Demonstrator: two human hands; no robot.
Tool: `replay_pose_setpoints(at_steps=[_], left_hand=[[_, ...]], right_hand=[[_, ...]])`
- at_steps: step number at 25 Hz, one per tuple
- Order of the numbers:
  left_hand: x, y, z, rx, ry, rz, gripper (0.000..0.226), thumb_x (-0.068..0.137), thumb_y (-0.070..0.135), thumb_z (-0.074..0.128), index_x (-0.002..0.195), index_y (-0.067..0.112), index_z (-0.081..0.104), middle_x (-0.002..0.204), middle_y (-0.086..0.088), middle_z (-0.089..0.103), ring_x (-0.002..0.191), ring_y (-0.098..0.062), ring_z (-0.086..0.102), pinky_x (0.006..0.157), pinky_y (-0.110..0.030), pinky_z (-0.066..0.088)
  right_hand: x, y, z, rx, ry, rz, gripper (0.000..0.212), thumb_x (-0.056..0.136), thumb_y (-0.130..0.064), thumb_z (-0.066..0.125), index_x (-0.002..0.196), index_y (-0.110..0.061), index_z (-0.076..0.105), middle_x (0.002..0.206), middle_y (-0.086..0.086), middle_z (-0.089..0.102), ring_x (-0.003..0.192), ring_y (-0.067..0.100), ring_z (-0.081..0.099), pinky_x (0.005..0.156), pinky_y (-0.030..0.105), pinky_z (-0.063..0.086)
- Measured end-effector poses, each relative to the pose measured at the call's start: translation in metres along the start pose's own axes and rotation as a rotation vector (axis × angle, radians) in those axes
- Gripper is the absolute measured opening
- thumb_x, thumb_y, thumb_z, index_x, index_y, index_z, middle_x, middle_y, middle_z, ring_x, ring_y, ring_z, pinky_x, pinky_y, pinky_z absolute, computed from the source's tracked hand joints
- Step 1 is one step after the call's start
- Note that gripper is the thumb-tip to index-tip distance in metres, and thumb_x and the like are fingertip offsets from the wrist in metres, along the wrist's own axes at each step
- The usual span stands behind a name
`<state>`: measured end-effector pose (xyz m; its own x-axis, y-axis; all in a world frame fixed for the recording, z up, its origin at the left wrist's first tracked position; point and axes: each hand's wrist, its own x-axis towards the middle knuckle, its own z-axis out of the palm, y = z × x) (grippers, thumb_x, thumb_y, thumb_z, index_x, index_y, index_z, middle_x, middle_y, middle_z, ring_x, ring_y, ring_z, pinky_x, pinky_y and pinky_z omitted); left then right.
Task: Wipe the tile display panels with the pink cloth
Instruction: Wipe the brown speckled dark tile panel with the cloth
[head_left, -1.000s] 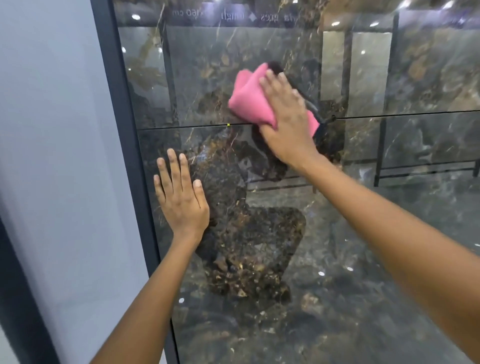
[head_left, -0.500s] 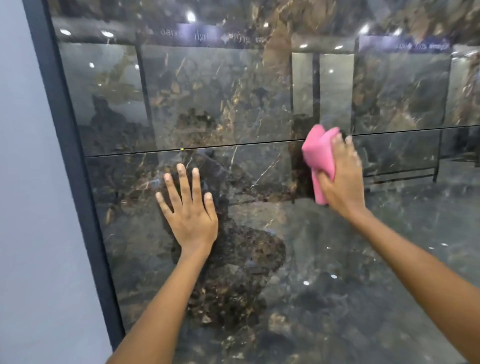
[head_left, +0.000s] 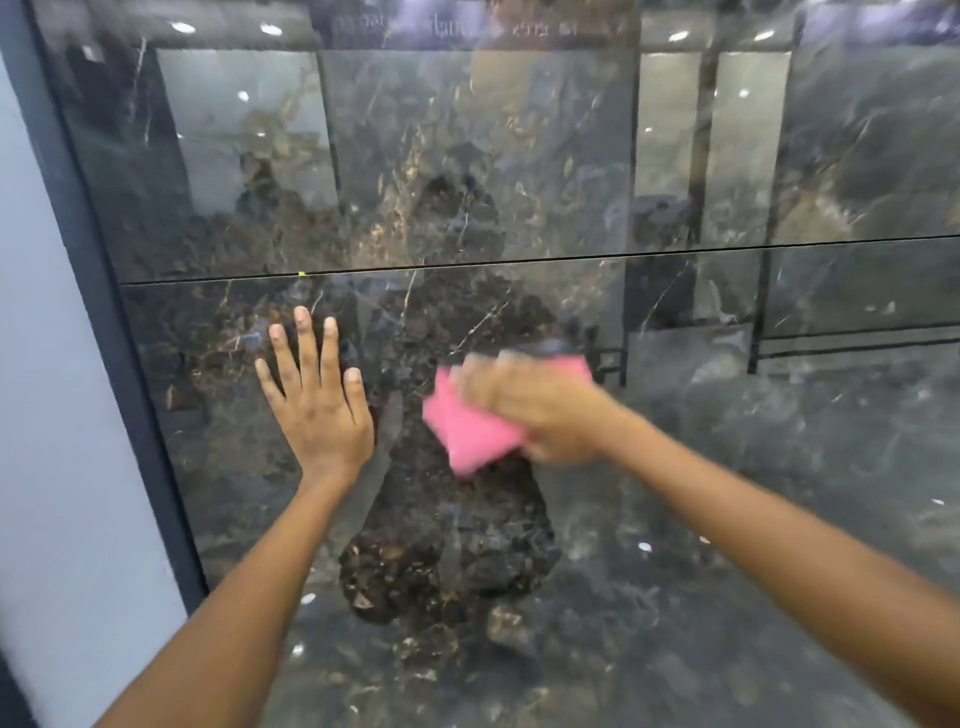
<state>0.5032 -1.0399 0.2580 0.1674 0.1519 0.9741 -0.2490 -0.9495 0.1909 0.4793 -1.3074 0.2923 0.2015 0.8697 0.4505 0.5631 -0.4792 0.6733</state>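
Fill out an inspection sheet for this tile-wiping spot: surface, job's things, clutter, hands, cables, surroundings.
Surface: glossy dark marble-look tile panel, with a thin horizontal seam between upper and lower tiles; ceiling lights reflect in it.
Job's things: pink cloth, bunched, against the lower tile below the seam.
Clutter: nothing seen.
Hands: left hand flat on the lower tile, fingers spread and straight; right hand grips the cloth, motion-blurred.
Cables: nothing seen.
Surroundings: dark frame along the panel's left edge, pale wall beyond it.
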Motion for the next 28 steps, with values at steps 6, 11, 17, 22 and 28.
replay_pose_setpoints(at_steps=[6, 11, 17, 22, 28], left_hand=[[0.001, 0.004, 0.001, 0.0, 0.011, -0.02, 0.053, 0.102, 0.025, 0.032, 0.153, 0.013, 0.026, 0.16, -0.011, 0.021, 0.149, -0.034, 0.011, 0.12, -0.05, 0.003], [0.0, 0.007, 0.0, 0.028, 0.024, -0.021, 0.052, 0.102, 0.023, 0.032, 0.153, 0.011, 0.028, 0.159, -0.014, 0.024, 0.148, -0.036, 0.015, 0.12, -0.051, 0.006], [-0.005, 0.009, 0.003, 0.025, 0.059, -0.017, 0.051, 0.102, 0.025, 0.029, 0.15, 0.01, 0.033, 0.157, -0.017, 0.029, 0.146, -0.037, 0.018, 0.12, -0.046, 0.005], [-0.009, 0.011, -0.002, -0.043, -0.007, -0.055, 0.05, 0.104, 0.024, 0.029, 0.151, 0.009, 0.028, 0.158, -0.017, 0.025, 0.148, -0.035, 0.013, 0.12, -0.044, 0.003], [-0.152, -0.041, -0.02, -0.024, -0.349, 0.088, 0.055, 0.106, 0.035, 0.019, 0.156, 0.023, -0.001, 0.163, 0.004, -0.011, 0.15, -0.021, -0.009, 0.122, -0.04, -0.001]], right_hand=[[-0.022, 0.028, -0.008, -0.027, 0.394, 0.502, 0.074, 0.07, -0.016, 0.058, 0.141, 0.002, 0.044, 0.15, 0.017, 0.038, 0.142, 0.031, 0.03, 0.116, 0.039, 0.019], [-0.088, -0.061, 0.056, 0.062, -0.139, -0.249, 0.073, 0.067, -0.008, 0.069, 0.138, -0.01, 0.051, 0.148, 0.008, 0.044, 0.138, 0.023, 0.038, 0.117, 0.039, 0.025], [-0.055, 0.049, -0.01, 0.013, 0.531, 0.537, 0.059, 0.077, -0.011, 0.056, 0.136, -0.012, 0.055, 0.145, 0.013, 0.046, 0.137, 0.03, 0.039, 0.11, 0.039, 0.026], [-0.096, -0.087, 0.083, 0.003, 0.19, 0.244, 0.069, 0.075, -0.015, 0.052, 0.143, -0.017, 0.042, 0.152, 0.008, 0.034, 0.147, 0.025, 0.018, 0.12, 0.04, 0.011], [-0.083, -0.055, 0.048, 0.059, 0.131, 0.135, 0.071, 0.07, -0.008, 0.063, 0.139, -0.009, 0.047, 0.149, 0.01, 0.041, 0.141, 0.03, 0.032, 0.115, 0.046, 0.025]])
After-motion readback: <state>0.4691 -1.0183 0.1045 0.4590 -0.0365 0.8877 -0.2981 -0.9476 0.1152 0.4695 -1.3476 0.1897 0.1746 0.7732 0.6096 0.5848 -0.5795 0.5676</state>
